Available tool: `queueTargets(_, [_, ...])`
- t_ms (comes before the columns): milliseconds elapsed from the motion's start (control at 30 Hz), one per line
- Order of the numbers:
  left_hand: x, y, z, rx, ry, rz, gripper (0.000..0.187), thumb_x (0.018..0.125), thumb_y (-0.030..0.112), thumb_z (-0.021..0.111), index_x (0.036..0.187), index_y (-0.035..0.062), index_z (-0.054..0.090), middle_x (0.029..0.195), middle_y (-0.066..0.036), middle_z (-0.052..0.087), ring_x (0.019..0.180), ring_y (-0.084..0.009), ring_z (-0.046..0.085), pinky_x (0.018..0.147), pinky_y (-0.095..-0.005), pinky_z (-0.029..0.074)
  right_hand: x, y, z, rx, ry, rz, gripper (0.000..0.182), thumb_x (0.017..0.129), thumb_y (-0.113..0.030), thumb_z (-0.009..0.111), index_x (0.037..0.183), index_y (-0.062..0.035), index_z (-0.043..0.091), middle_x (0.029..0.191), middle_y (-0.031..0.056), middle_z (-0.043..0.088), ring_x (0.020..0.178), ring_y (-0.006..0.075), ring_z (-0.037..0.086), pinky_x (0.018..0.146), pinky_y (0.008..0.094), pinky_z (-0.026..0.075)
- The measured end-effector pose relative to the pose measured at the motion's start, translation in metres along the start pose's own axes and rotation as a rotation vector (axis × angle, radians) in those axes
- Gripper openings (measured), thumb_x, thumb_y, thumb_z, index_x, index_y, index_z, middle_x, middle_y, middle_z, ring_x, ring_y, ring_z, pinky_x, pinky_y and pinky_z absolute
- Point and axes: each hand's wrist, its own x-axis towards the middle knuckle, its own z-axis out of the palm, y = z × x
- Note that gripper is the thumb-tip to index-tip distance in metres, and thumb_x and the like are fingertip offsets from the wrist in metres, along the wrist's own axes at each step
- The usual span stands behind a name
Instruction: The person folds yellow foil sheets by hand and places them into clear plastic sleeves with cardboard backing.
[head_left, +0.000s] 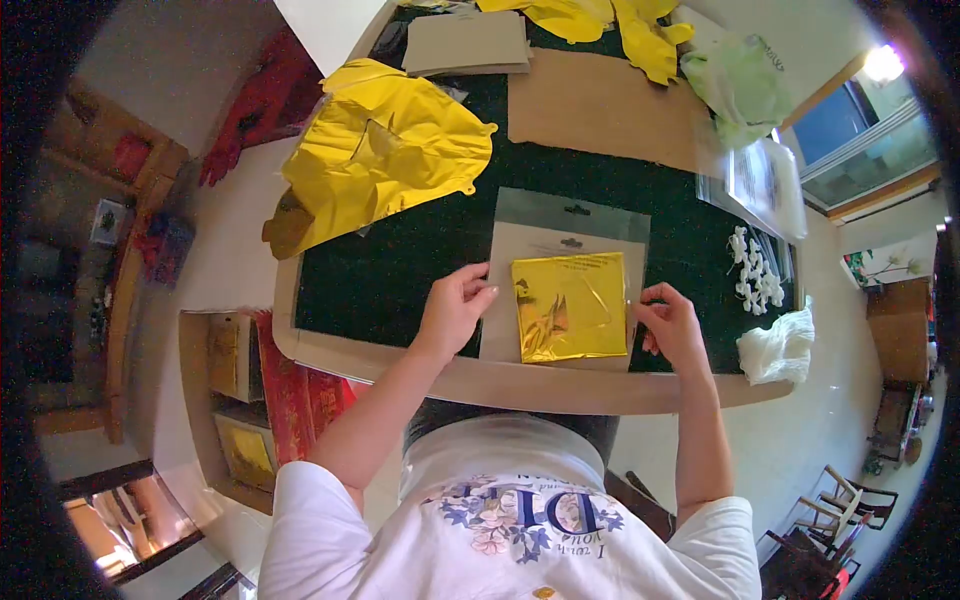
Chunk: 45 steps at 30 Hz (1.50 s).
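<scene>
A folded gold foil square lies on a grey-beige card inside a clear plastic sleeve with hang holes, on the dark green table top near its front edge. My left hand pinches the sleeve's left edge between thumb and fingers. At the right edge of the sleeve, beside the foil, my right hand has thumb and forefinger pressed together on the plastic. Some printed text shows on the card above the foil.
Unfolded gold foil lies back left. Behind are a stack of cards, brown cardboard and more foil. To the right are clear sleeves, white clips or ties and a crumpled white bag.
</scene>
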Motion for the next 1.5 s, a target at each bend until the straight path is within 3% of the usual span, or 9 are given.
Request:
queueTargets(300, [-0.021,-0.009,0.009,0.002,0.02,0.096,0.036,0.087,0.004,0.063,0.122,-0.0033,0.056,0.094,-0.008,0.068,0.082,-0.0117,0.063,0.071,-0.0252,0.051,-0.025,0.002,0.011,0.04,0.147,-0.034,0.013,0.087,-0.012,0.066,0.096,-0.0045,0.059,0.06,0.0002,0.056,0.044,0.0051,0.046,0.038,0.0205,0.034])
queueTargets(367, [-0.012,0.0,0.014,-0.008,0.052,0.105,0.034,0.084,0.005,0.066,0.117,-0.0026,0.06,0.096,-0.011,0.068,0.085,-0.0165,0.065,0.073,-0.0283,0.052,-0.014,0.006,0.009,-0.139,0.238,-0.156,0.018,0.086,-0.014,0.067,0.098,-0.0038,0.058,0.066,0.0045,0.06,0.048,0.0127,0.051,0.044,0.0263,0.042])
queueTargets(467, [-0.027,0.019,0.018,0.513,0.407,0.663,0.031,0.079,0.004,0.069,0.109,0.0004,0.063,0.104,-0.01,0.065,0.098,-0.0243,0.062,0.08,-0.0348,0.051,-0.018,-0.003,0.008,-0.48,0.347,-0.452,0.028,0.078,-0.014,0.073,0.099,-0.0047,0.058,0.086,0.0109,0.061,0.077,0.0287,0.059,0.069,0.0378,0.049])
queueTargets(567, [-0.046,-0.002,0.017,0.68,0.104,0.734,0.031,0.078,0.004,0.069,0.107,0.0037,0.063,0.117,-0.012,0.061,0.114,-0.0307,0.054,0.09,-0.0389,0.049,-0.024,-0.001,0.017,-0.73,0.192,-0.764,0.03,0.073,-0.017,0.073,0.098,-0.0084,0.059,0.102,0.0104,0.054,0.103,0.0317,0.051,0.086,0.0432,0.043])
queueTargets(667, [-0.053,-0.009,0.021,0.814,0.116,0.815,0.027,0.078,0.005,0.069,0.105,0.0052,0.064,0.116,-0.01,0.062,0.115,-0.0286,0.055,0.093,-0.0392,0.049,-0.029,-0.016,0.042,-0.809,0.161,-0.914,0.026,0.073,-0.015,0.074,0.092,-0.0085,0.059,0.093,0.0103,0.056,0.091,0.0311,0.054,0.083,0.0403,0.042])
queueTargets(933, [-0.056,-0.009,0.026,0.777,0.107,0.83,0.028,0.077,0.006,0.068,0.105,0.0061,0.065,0.118,-0.009,0.061,0.116,-0.0283,0.054,0.099,-0.0413,0.045,-0.023,-0.018,0.069,-0.542,0.069,-0.825,0.01,0.079,-0.004,0.067,0.087,-0.0088,0.063,0.091,0.0082,0.06,0.087,0.0293,0.058,0.077,0.0407,0.045])
queueTargets(1100, [-0.042,0.014,0.029,1.023,-0.03,1.084,0.036,0.08,0.016,0.067,0.115,0.0095,0.064,0.124,-0.008,0.058,0.125,-0.0272,0.047,0.104,-0.0507,0.038,-0.033,0.002,0.04,-0.667,0.184,-0.93,0.028,0.071,-0.003,0.067,0.098,-0.0119,0.068,0.096,0.007,0.061,0.087,0.0276,0.057,0.079,0.0413,0.045])
queueTargets(1233, [-0.036,0.003,0.026,1.07,-0.116,1.021,0.038,0.08,0.021,0.067,0.117,0.0108,0.064,0.125,-0.007,0.058,0.127,-0.0277,0.044,0.106,-0.0528,0.034,-0.041,0.007,0.032,-0.856,0.182,-0.975,0.039,0.063,0.001,0.069,0.1,-0.0127,0.07,0.102,0.008,0.061,0.087,0.026,0.058,0.079,0.0408,0.045])
queueTargets(1500, [-0.028,-0.012,0.027,0.95,-0.074,1.086,0.033,0.075,0.02,0.07,0.106,0.0105,0.066,0.118,-0.011,0.058,0.123,-0.0287,0.047,0.104,-0.0475,0.037,-0.004,-0.001,0.01,-0.381,0.332,-0.705,0.019,0.083,-0.002,0.059,0.101,-0.0036,0.063,0.097,0.0153,0.06,0.091,0.0328,0.059,0.078,0.0381,0.049])
